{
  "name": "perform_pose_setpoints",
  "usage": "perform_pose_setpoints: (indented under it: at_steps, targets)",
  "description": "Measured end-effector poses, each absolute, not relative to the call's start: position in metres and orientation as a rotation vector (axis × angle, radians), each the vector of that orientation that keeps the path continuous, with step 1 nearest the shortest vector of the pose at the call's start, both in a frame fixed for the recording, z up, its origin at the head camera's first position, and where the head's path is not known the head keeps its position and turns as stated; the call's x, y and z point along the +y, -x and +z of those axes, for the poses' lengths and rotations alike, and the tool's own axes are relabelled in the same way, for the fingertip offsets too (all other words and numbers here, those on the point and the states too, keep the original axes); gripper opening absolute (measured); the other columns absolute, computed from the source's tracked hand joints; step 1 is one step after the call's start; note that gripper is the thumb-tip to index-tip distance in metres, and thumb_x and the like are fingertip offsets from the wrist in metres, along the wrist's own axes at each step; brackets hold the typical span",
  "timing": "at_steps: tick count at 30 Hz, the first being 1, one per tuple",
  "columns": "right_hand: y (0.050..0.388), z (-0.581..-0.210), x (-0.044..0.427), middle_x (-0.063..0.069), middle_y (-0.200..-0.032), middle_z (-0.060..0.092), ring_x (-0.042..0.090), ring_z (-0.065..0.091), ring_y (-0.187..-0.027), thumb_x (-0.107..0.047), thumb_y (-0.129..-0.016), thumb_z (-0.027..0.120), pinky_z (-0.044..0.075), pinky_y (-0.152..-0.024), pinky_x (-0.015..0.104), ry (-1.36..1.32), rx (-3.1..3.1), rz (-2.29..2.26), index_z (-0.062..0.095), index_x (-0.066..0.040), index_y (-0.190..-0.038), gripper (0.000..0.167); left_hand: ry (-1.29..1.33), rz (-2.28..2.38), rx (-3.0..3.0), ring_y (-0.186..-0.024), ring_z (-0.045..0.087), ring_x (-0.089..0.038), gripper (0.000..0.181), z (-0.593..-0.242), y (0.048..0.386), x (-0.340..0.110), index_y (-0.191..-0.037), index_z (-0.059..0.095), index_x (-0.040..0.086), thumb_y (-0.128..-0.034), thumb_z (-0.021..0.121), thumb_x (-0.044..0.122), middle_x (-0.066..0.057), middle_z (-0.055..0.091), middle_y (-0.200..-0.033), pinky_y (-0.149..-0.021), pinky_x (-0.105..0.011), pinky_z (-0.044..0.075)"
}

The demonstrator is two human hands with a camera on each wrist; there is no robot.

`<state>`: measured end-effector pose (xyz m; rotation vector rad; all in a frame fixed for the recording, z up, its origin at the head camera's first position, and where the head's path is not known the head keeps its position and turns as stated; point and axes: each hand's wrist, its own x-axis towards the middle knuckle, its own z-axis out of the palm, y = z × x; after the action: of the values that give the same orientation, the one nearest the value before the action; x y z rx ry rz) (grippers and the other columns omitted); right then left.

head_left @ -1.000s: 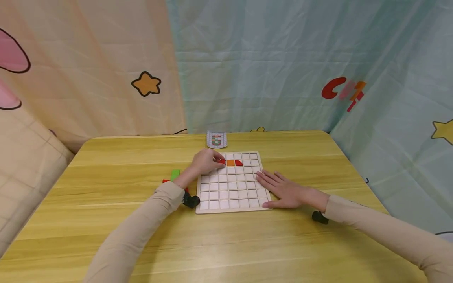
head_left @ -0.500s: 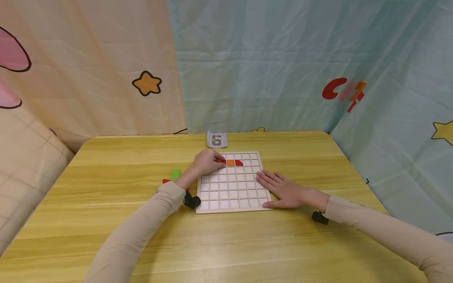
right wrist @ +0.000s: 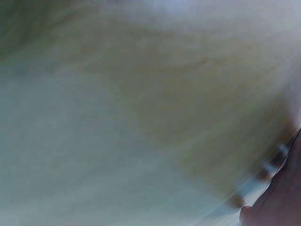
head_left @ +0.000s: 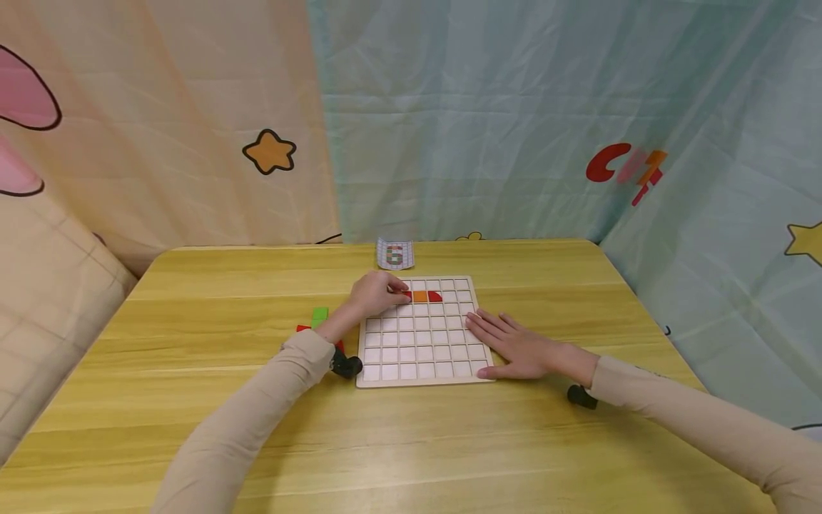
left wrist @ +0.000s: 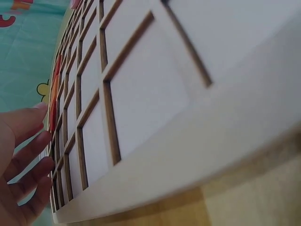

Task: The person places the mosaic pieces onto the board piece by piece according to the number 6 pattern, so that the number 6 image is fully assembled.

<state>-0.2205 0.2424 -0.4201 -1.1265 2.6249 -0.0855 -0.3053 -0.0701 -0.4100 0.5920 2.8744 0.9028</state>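
Observation:
My left hand (head_left: 374, 294) reaches over the far left part of a wooden grid board (head_left: 425, 354). Its thumb and forefinger pinch a red tile (head_left: 407, 294) in a cell of the second row from the far edge. Part of that tile is hidden by the fingers. Right of it in the same row lie an orange square tile (head_left: 420, 296) and a red tile with a rounded corner (head_left: 434, 296). In the left wrist view the fingertips (left wrist: 41, 107) stand close to the red tile (left wrist: 52, 120). My right hand (head_left: 514, 348) rests flat on the board's right edge, fingers spread.
Behind the board lies a small card (head_left: 394, 254) with a coloured grid pattern. Green tiles (head_left: 320, 314) and red tiles (head_left: 304, 328) lie left of the board, partly hidden by the left forearm. A patterned curtain (head_left: 462, 143) hangs behind the table (head_left: 411, 442). The right wrist view is blurred.
The view has shifted very slightly. Both hands, the tiles and the board keep their places.

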Motion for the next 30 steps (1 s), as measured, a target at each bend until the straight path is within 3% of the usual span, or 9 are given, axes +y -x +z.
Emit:
perform_pose_setpoints:
  at_steps: [15,22,30]
  targets:
    - [0.222,-0.425,0.243,0.011,-0.163,0.004,0.032,0.003,-0.150,-0.059,-0.093,0.047,0.010,-0.115,0.060,1.157,2.653,-0.153,0.006,-0.010,-0.155,0.090,-0.576,0.982,2.913,-0.081,0.061,-0.018,0.030,-0.398,0.289,-0.105,-0.114,0.072,0.011,-0.0870,0.071,0.026,-0.004,0.073,-0.099,-0.064,-0.026,0.043]
    - [0.222,-0.423,0.244,0.010,-0.163,0.003,0.031,0.001,-0.150,-0.059,-0.093,0.047,0.008,-0.116,0.059,1.149,2.647,-0.150,0.006,-0.009,-0.155,0.090,-0.495,1.017,2.926,-0.085,0.061,-0.021,0.031,-0.394,0.281,-0.130,-0.115,0.071,0.010,-0.0877,0.069,0.025,-0.006,0.073,-0.100,-0.067,-0.028,0.044]
    - [0.219,-0.424,0.244,0.015,-0.162,0.011,0.033,0.008,-0.149,-0.058,-0.093,0.049,0.013,-0.112,0.062,1.230,2.669,-0.227,0.011,-0.008,-0.155,0.088,-0.465,1.053,2.946,-0.085,0.061,-0.025,0.032,-0.400,0.268,-0.165,-0.115,0.070,0.006,-0.0876,0.070,0.022,-0.013,0.072,-0.102,-0.070,-0.030,0.046]
